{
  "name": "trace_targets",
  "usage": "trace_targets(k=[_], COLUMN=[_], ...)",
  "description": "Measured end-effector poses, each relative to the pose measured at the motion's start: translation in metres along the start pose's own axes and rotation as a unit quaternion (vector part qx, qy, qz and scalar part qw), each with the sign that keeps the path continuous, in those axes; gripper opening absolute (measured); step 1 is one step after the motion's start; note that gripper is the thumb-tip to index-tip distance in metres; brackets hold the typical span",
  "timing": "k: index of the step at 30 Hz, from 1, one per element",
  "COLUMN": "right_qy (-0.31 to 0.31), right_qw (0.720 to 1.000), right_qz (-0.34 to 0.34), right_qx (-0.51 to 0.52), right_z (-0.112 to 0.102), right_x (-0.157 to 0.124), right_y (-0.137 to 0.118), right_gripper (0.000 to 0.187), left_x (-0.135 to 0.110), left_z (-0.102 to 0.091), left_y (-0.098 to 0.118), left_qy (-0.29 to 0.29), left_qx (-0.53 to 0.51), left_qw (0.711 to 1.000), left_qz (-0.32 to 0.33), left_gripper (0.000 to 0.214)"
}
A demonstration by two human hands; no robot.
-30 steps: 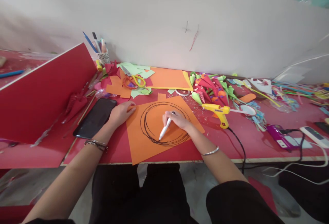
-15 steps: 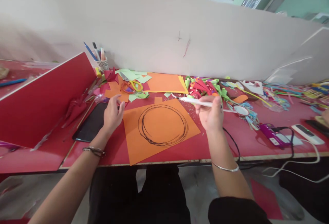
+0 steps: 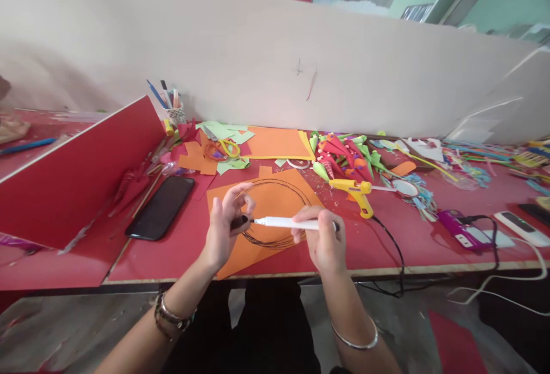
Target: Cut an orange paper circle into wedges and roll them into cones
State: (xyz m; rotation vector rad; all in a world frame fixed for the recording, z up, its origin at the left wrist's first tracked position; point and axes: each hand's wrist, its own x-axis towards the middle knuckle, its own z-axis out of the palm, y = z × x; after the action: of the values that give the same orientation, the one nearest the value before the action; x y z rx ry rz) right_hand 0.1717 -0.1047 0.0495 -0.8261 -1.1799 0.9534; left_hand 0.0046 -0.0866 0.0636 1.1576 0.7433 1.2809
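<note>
My right hand (image 3: 324,239) is closed around a white marker pen (image 3: 279,223), its dark tip pointing left. In my left hand (image 3: 226,228) a black marker cap (image 3: 239,223) is pinched, its mouth right at the pen's tip. Both hands are above an orange sheet of paper (image 3: 232,259), which lies slightly turned on the red table. Several overlapping black pen lines form a large circle (image 3: 275,243) on the sheet; the hands and pen cover part of it.
A black phone (image 3: 160,208) lies left of the sheet, beside a leaning red board (image 3: 86,179). To the right sit a yellow glue gun (image 3: 352,189) and a purple power strip (image 3: 464,229). Folded paper cones (image 3: 339,150) and orange sheets (image 3: 275,142) lie behind, with a pen cup (image 3: 176,113) farther left.
Both hands have come together over the orange sheet. The marker moved left and down to meet the cap in my left hand. The phone and glue gun are now uncovered.
</note>
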Motion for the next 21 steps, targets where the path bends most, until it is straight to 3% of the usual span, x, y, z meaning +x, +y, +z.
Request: trace_targets(k=[7, 10, 13, 16, 19, 21], right_qy=[-0.055, -0.083, -0.118, -0.154, -0.155, -0.139], right_qw=[0.998, 0.994, 0.990, 0.986, 0.984, 0.985], right_qz=[0.009, 0.023, 0.026, 0.047, 0.076, 0.061], right_qx=[-0.012, -0.063, -0.073, -0.037, 0.044, 0.087], right_z=[0.003, 0.002, 0.004, 0.010, 0.021, 0.027], right_x=[0.007, 0.007, 0.005, -0.008, -0.032, -0.048], right_y=[-0.011, -0.017, -0.020, -0.015, -0.003, 0.005], right_gripper=[0.037, 0.035, 0.033, 0.033, 0.033, 0.034], left_x=[-0.005, -0.011, -0.019, -0.029, -0.043, -0.052], left_z=[0.000, -0.003, -0.004, -0.003, 0.000, 0.003], left_y=[0.000, -0.001, 0.000, 0.001, 0.001, 0.000], left_qy=[-0.019, -0.006, -0.028, -0.044, -0.016, 0.011], left_qx=[0.034, 0.123, 0.256, 0.323, 0.353, 0.361], left_qw=[0.999, 0.992, 0.965, 0.944, 0.935, 0.932], left_qz=[-0.005, -0.001, 0.052, 0.044, 0.022, 0.025], left_gripper=[0.051, 0.047, 0.038, 0.028, 0.021, 0.020])
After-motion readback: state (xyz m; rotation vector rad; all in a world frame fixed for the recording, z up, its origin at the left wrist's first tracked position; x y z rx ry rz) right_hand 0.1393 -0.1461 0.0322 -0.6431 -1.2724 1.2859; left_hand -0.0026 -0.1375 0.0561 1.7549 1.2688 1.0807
